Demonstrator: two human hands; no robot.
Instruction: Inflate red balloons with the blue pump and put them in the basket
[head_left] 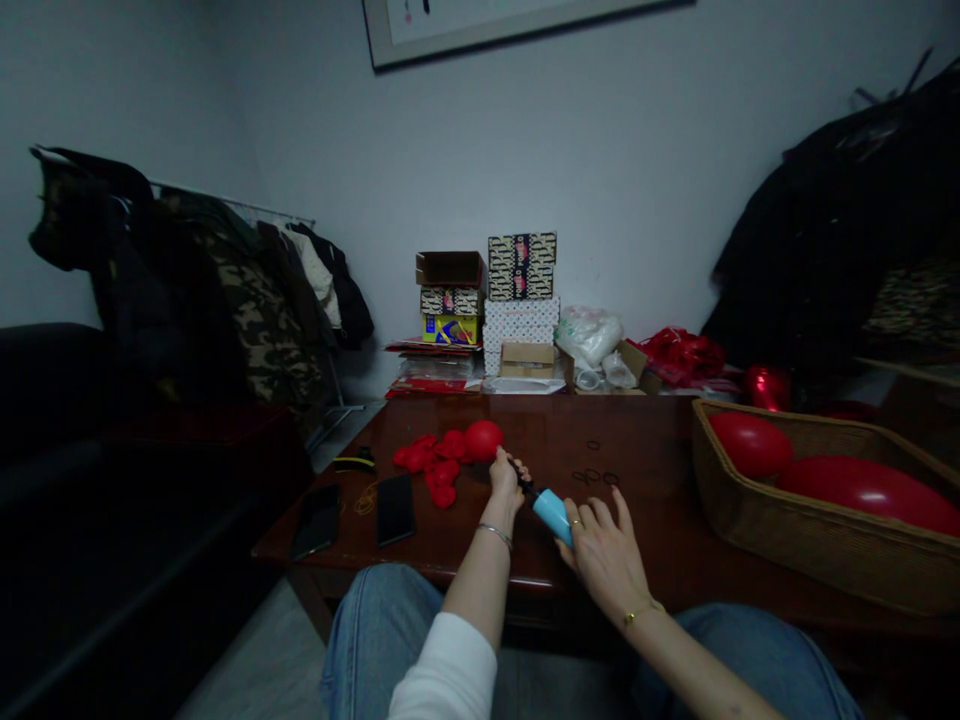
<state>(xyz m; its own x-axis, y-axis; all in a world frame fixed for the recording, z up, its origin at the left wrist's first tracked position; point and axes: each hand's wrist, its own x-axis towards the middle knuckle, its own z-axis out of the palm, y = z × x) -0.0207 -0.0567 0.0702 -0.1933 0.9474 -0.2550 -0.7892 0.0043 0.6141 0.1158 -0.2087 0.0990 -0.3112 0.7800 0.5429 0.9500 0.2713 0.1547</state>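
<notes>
My left hand [507, 478] is closed round the neck of a small, partly filled red balloon [484, 440], pinching it onto the black nozzle of a light blue hand pump [551, 512]. My right hand [604, 550] grips the rear end of the pump, with several fingers lifted and spread. Both hands are over the front of a dark wooden table [645, 460]. A heap of flat red balloons [435, 462] lies just left of the filled one.
A wicker basket [795, 540] with inflated red balloons stands at the right. Two dark phones [395, 508] lie at the table's left front. Stacked boxes [521, 300] and bags sit at the back. Clothes hang on a rack [225, 290] at left. My knees in jeans are below.
</notes>
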